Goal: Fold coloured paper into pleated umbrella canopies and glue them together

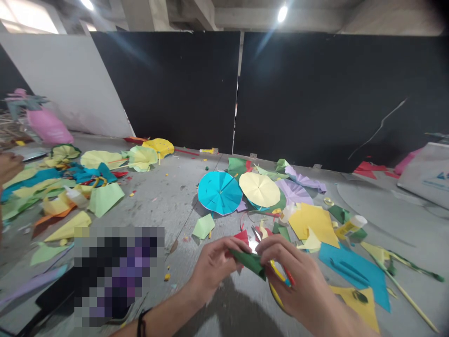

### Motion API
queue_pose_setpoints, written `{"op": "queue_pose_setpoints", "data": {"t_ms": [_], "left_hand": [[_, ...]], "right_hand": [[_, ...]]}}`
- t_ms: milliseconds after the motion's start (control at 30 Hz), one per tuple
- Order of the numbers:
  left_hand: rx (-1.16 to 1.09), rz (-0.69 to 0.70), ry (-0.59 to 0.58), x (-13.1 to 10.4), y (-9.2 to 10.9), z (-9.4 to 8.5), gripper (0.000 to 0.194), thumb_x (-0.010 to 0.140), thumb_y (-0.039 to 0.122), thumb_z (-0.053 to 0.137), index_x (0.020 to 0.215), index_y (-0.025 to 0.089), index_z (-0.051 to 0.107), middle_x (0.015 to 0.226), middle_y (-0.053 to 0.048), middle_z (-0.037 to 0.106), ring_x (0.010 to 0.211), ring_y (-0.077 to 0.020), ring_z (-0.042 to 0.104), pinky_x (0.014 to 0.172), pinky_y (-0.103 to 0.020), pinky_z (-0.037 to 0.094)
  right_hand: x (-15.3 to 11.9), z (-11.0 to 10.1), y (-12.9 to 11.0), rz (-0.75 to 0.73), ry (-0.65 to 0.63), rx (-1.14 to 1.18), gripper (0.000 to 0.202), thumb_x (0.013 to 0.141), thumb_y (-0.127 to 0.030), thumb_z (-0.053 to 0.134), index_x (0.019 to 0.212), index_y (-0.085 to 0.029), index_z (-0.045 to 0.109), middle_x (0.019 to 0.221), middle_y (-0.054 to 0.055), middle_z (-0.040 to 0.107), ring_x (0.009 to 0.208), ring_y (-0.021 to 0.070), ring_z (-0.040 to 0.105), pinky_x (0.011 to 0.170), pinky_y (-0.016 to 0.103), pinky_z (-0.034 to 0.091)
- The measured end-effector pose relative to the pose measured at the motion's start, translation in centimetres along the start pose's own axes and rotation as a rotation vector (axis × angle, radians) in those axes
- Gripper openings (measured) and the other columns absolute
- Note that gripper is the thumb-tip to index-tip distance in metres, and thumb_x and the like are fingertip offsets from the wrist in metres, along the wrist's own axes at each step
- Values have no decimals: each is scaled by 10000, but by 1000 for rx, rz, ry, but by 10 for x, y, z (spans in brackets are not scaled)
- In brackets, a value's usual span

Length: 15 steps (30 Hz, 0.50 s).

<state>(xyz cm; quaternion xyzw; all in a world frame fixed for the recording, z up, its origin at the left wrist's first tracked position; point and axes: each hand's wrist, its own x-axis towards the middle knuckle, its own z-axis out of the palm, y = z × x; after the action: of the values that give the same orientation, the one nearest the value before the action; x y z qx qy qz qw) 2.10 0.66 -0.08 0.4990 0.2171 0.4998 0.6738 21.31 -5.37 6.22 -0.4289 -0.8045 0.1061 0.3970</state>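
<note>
A folded piece of dark green paper [249, 263] is held between my two hands above the grey table. My left hand [215, 264] pinches its left end with thumb and fingers. At the other end, the fingers of my right hand [296, 274] close on the paper. Scissors with yellow and red handles [275, 288] show just under my right hand, partly covered by it; whether that hand touches them I cannot tell. Red paper scraps [242, 237] lie behind my fingers. Beyond them stand a blue paper umbrella [219, 193] and a cream paper umbrella [259, 189].
On the right lie yellow paper [313, 223], blue paper [358, 271] and a glue stick [351, 226]. Coloured paper and a black object [58, 292] cover the left, beside a pixelated patch. Another person's hand [10, 167] is at the left edge. Dark panels [168, 89] stand behind.
</note>
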Motion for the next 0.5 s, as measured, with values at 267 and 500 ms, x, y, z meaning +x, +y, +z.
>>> {"op": "queue_pose_setpoints", "data": {"t_ms": [267,500], "left_hand": [[214,210,-48,-7,12,-7,261,855,93,719,860,302,876,1151,-81,751,1093,-294,679,907,-368,519],[228,231,-56,-11,10,-4,225,941,195,704,1102,310,810,1077,-77,757,1030,-251,682,922,-333,519]], "right_hand": [[3,-4,2,-145,-13,-178,248,930,-8,454,1029,-225,522,1123,85,679,1017,213,694,819,342,572],[4,-4,6,-353,-3,-296,226,920,16,456,978,-174,564,895,71,713,757,204,657,636,323,517]]}}
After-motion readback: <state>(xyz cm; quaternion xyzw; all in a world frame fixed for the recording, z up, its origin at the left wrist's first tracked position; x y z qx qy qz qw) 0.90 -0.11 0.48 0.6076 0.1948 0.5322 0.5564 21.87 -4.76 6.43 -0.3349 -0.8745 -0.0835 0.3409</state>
